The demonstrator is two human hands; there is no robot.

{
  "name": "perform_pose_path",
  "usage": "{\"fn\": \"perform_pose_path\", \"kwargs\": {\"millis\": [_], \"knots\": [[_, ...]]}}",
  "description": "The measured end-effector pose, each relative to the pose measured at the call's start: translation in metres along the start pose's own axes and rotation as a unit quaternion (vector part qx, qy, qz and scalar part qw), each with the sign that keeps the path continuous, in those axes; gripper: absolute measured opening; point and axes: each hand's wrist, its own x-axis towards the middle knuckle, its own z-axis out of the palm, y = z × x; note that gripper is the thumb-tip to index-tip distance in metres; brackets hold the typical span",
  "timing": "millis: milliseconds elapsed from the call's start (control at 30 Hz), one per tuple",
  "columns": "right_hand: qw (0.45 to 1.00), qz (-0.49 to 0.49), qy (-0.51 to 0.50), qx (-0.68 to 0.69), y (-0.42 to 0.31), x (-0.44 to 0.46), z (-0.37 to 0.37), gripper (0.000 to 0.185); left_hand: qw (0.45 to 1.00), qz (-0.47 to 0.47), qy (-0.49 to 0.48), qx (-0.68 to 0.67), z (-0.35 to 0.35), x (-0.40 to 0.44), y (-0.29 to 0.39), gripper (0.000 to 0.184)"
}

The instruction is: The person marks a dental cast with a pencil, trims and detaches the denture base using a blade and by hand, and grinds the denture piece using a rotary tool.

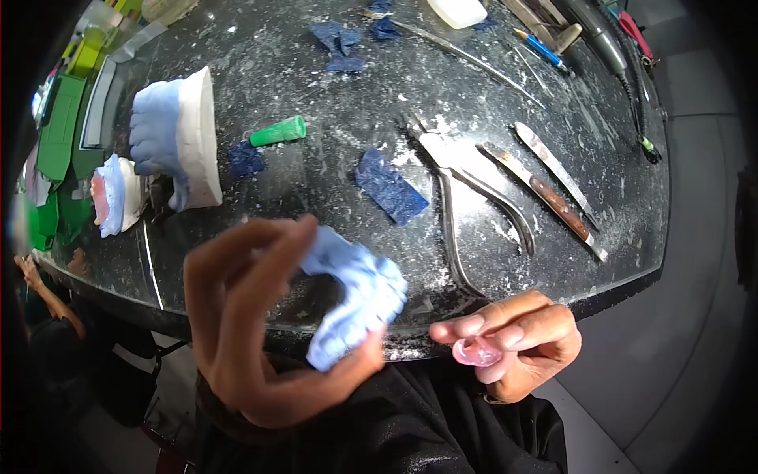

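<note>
Pinching a small pink piece (pixel 476 352) between right hand (pixel 541 340) fingertips, perhaps to leave its face visible. Left hand (pixel 245 340) grip closed on opposite ends of a blue dental cast (pixel 373 291), apparently baring the arch. Beyond, on the worktop (pixel 332 110), pliers (pixel 442 162) and brown-handled knife (pixel 553 199), seemingly laid within reach; farther, a green cone (pixel 278 131).

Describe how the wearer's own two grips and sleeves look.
Both the left grip and the right grip are five-fingered hands, ungloved, with no ring visible. The left one is motion-blurred. The right sleeve is loose, plain black cloth; the left cuff is dark and hard to make out. Pale specks dot the black clothing between them.
</note>
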Motion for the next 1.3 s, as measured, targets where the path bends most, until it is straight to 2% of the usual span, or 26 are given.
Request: {"fn": "perform_pose_path", "kwargs": {"millis": [33, 133, 333, 433, 533, 633, 733, 933, 1300], "knots": [[1.000, -0.006, -0.006, 0.002, 0.001, 0.000, -0.001, 0.023, 1.000, -0.024, -0.013, 0.000, -0.001, 0.000, -0.003, 0.066], [1.000, -0.022, -0.017, 0.007, 0.003, 0.002, -0.001, 0.023, 0.998, -0.045, -0.033, 0.027, 0.000, 0.000, -0.008, 0.072], [0.999, -0.015, -0.032, 0.013, 0.003, 0.002, -0.003, 0.027, 0.992, -0.031, -0.087, 0.084, -0.010, 0.001, -0.012, 0.070], [1.000, -0.003, -0.029, -0.002, 0.001, 0.001, -0.004, 0.027, 0.993, -0.022, -0.076, 0.092, -0.013, 0.001, -0.008, 0.067], [1.000, 0.010, -0.021, -0.018, -0.001, 0.001, -0.003, 0.026, 0.990, 0.020, -0.128, 0.056, -0.023, 0.001, -0.001, 0.064], [0.998, -0.031, -0.038, -0.037, 0.004, 0.003, -0.004, 0.026, 0.984, 0.104, -0.145, 0.014, -0.023, 0.002, 0.004, 0.059], [0.997, -0.043, -0.048, -0.052, 0.002, 0.005, -0.004, 0.029, 0.984, 0.151, -0.087, -0.039, -0.009, 0.001, 0.009, 0.046], [0.997, -0.012, -0.050, -0.055, -0.001, 0.005, -0.006, 0.036, 0.994, 0.083, -0.062, -0.030, 0.006, 0.002, 0.027, 0.034], [1.000, -0.023, 0.001, -0.011, 0.002, -0.001, -0.001, 0.032, 0.990, 0.132, -0.039, -0.004, 0.008, -0.002, 0.020, 0.017]]}}
